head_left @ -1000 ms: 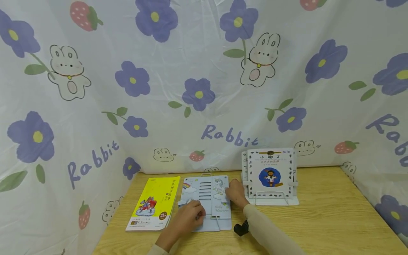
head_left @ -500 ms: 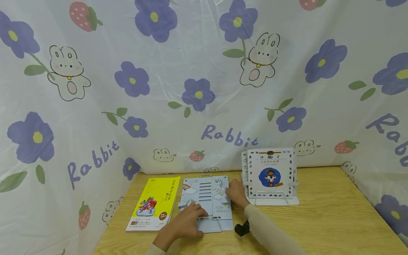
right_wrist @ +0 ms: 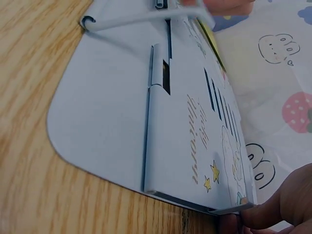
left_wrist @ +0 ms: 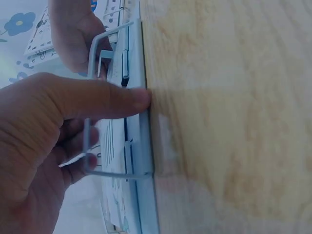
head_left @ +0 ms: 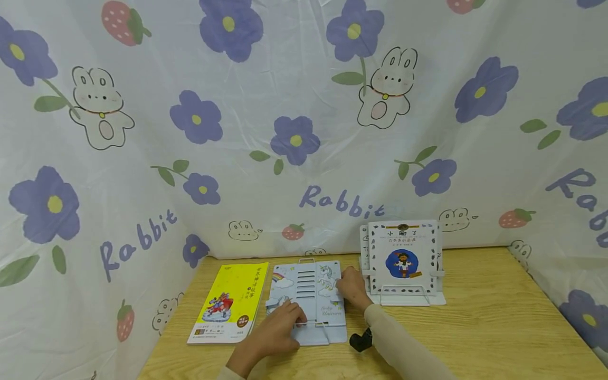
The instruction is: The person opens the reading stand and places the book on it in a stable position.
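A pale blue book stand (head_left: 328,298) with unicorn and rainbow prints lies folded low on the table. My left hand (head_left: 279,328) is over its front left part; in the left wrist view, the thumb (left_wrist: 109,97) presses the front edge of the base plate and the other fingers bend behind the wire bracket (left_wrist: 105,174). At the stand's right side, my right hand (head_left: 353,289) grips the panel edge; the right wrist view shows its fingers (right_wrist: 287,197) at the corner. The slotted panel (right_wrist: 195,122) lies close over the base plate (right_wrist: 97,97).
A yellow book (head_left: 233,295) lies left of the stand. To the right, a second stand (head_left: 439,300) props up a white picture book (head_left: 404,240). A black heart-shaped object (head_left: 360,341) sits by the right forearm. A printed curtain (head_left: 294,211) hangs behind the wooden table (head_left: 499,316).
My left hand has opened out from a tighter curl, its thumb now at the stand's front edge. The stand has shifted very slightly right. My right hand keeps its place.
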Tool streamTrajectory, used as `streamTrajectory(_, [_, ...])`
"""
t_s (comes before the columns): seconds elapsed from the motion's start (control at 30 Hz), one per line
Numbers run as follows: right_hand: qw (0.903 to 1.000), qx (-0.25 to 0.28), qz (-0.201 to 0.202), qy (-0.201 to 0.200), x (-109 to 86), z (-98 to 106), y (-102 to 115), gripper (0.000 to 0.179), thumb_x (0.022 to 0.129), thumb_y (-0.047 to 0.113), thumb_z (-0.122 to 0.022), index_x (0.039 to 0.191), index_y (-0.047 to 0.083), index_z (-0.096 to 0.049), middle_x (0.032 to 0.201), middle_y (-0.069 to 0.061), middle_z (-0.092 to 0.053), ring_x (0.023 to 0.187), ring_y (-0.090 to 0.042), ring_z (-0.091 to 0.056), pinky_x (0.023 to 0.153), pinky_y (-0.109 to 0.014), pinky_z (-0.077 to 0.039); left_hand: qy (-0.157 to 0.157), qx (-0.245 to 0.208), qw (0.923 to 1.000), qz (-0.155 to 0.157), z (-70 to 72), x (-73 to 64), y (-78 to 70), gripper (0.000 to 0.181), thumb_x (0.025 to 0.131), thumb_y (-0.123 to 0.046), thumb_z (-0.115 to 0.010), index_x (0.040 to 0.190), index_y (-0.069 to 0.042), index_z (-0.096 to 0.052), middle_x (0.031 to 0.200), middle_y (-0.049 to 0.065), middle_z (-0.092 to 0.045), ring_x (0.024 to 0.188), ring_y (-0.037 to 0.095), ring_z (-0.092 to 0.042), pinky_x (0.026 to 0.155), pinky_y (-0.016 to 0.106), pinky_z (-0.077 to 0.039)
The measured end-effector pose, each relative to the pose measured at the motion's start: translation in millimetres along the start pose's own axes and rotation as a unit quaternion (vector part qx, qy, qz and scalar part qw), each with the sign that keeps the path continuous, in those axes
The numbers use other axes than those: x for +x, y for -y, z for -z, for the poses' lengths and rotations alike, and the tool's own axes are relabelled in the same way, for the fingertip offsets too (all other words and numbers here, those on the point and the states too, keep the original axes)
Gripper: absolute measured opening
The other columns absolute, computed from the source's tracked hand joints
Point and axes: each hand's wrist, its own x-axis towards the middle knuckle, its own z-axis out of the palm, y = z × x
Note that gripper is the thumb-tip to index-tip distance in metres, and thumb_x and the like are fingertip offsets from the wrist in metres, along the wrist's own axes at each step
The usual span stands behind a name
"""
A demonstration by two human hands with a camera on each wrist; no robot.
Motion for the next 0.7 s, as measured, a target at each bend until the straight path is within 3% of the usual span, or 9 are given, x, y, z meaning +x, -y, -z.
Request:
streamTrajectory(0.1, [1.0000,0.001,-0.001,-0.003,-0.9,1,1,0.052,0.084,-0.011,-0.054,0.053,0.021,-0.027,0.050,0.012,-0.018,0.047,-0.007,-0.016,0.044,-0.022,-0.015,-0.022,-0.009,0.9996,-0.011,-0.3,-2.5,0.1,0.039,0.071,0.001,-0.080,0.098,-0.020,-0.061,0.092,-0.013,-0.053,0.092,0.005,-0.052,0.094,0.029,-0.053])
streamTrajectory(0.2, [0.9999,-0.009,-0.006,-0.006,-0.2,1,1,0.051,0.084,-0.010,-0.054,0.054,0.020,-0.027,0.051,0.011,-0.019,0.047,-0.007,-0.016,0.044,-0.023,-0.015,-0.042,-0.021,0.9988,-0.016,-0.2,-3.9,1.7,0.038,0.071,0.008,-0.072,0.092,-0.020,-0.057,0.087,-0.011,-0.048,0.084,0.006,-0.044,0.074,0.022,-0.043])
streamTrajectory(0.4, [1.0000,-0.008,-0.004,-0.004,-1.0,1,1,0.051,0.084,-0.011,-0.055,0.053,0.020,-0.028,0.051,0.011,-0.019,0.047,-0.008,-0.017,0.043,-0.023,-0.016,-0.056,-0.036,0.9972,-0.034,2.7,-3.4,5.4,0.027,0.084,-0.006,-0.081,0.089,-0.021,-0.059,0.087,-0.013,-0.052,0.084,0.002,-0.044,0.074,0.019,-0.044])
streamTrajectory(0.53, [0.9999,0.003,-0.014,0.002,-1.5,0,1,0.051,0.085,-0.011,-0.055,0.054,0.019,-0.030,0.050,0.010,-0.020,0.047,-0.008,-0.018,0.043,-0.023,-0.017,-0.066,-0.107,0.9910,-0.046,6.8,-2.6,12.1,0.018,0.092,-0.016,-0.082,0.090,-0.024,-0.066,0.088,-0.012,-0.058,0.083,0.002,-0.050,0.074,0.020,-0.048])
streamTrajectory(0.63, [0.9998,0.005,-0.017,-0.001,-1.8,-1,1,0.050,0.086,-0.010,-0.055,0.054,0.019,-0.030,0.050,0.010,-0.021,0.047,-0.008,-0.019,0.043,-0.022,-0.017,-0.098,-0.161,0.9816,-0.032,10.7,-0.6,23.0,0.011,0.098,-0.016,-0.077,0.093,-0.022,-0.070,0.089,-0.009,-0.064,0.080,0.002,-0.054,0.071,0.021,-0.051])
streamTrajectory(0.7, [0.9998,0.006,-0.021,-0.001,-2.3,-1,1,0.050,0.087,-0.010,-0.055,0.055,0.019,-0.031,0.050,0.010,-0.022,0.047,-0.009,-0.020,0.043,-0.023,-0.018,-0.130,-0.179,0.9752,-0.001,13.7,1.1,32.0,0.005,0.101,-0.015,-0.074,0.097,-0.018,-0.072,0.090,-0.008,-0.066,0.079,0.001,-0.055,0.071,0.021,-0.052])
